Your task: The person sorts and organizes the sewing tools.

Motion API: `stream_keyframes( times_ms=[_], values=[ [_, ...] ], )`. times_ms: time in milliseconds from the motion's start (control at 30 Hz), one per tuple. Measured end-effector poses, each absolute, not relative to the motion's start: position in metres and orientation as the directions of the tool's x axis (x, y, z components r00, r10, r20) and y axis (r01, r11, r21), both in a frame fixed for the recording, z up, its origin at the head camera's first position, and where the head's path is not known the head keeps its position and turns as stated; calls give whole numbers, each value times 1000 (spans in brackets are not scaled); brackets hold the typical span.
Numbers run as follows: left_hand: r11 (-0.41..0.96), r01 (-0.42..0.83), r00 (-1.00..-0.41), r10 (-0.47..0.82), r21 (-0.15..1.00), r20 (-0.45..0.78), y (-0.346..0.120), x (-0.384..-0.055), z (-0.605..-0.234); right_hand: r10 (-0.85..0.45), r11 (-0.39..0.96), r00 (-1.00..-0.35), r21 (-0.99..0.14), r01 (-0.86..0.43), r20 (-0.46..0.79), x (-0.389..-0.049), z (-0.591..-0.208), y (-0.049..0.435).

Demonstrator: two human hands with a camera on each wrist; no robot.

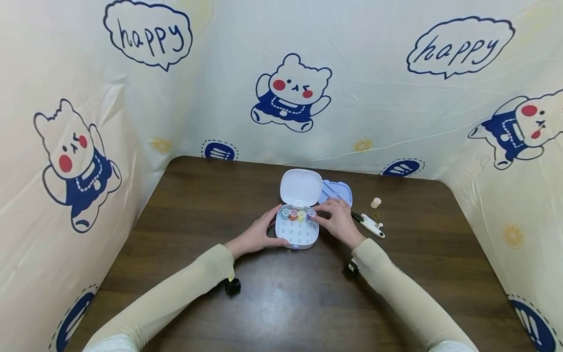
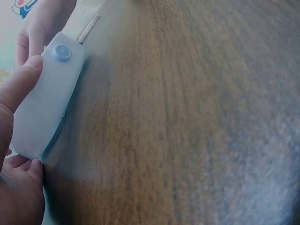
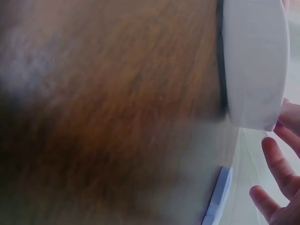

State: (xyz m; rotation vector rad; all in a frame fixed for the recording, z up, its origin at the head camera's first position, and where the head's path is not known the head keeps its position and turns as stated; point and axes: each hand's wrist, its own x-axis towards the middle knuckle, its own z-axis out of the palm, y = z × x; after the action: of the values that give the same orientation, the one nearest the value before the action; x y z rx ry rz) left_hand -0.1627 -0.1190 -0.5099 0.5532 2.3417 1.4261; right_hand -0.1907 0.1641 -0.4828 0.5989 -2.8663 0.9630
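An open white sewing box (image 1: 297,239) stands on the table, its lid (image 1: 301,187) tipped back and rows of small pegs inside. Along the back row sit a teal thread spool (image 1: 285,213), an orange one (image 1: 293,215) and a yellow one (image 1: 301,216). My left hand (image 1: 260,235) grips the box's left side, its thumb at the front near the round blue latch (image 2: 62,53). With thumb and finger, my right hand (image 1: 337,219) pinches a purple thread spool (image 1: 311,214) at the row's right end. In the right wrist view the box wall (image 3: 255,65) hides most of that spool.
Behind the right hand lies a blue tray (image 1: 345,191) with a slim stick-like piece. White thread snips (image 1: 373,225) lie to the right, beside a small gold-coloured ring (image 1: 376,216) and a cream spool (image 1: 376,203). A printed cloth (image 1: 228,88) hangs around the table.
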Motion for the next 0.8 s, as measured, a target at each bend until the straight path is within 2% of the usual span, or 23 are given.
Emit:
stream_keyframes(
  times_ms=[500, 800],
  values=[
    [417, 155, -864, 497, 896, -82, -119, -163, -511, -398, 722, -910, -574, -387, 112, -197, -485, 162],
    [424, 149, -862, 499, 893, -92, -119, -162, -508, -454, 733, -888, -537, -417, 71, -201, -481, 164]
  ],
)
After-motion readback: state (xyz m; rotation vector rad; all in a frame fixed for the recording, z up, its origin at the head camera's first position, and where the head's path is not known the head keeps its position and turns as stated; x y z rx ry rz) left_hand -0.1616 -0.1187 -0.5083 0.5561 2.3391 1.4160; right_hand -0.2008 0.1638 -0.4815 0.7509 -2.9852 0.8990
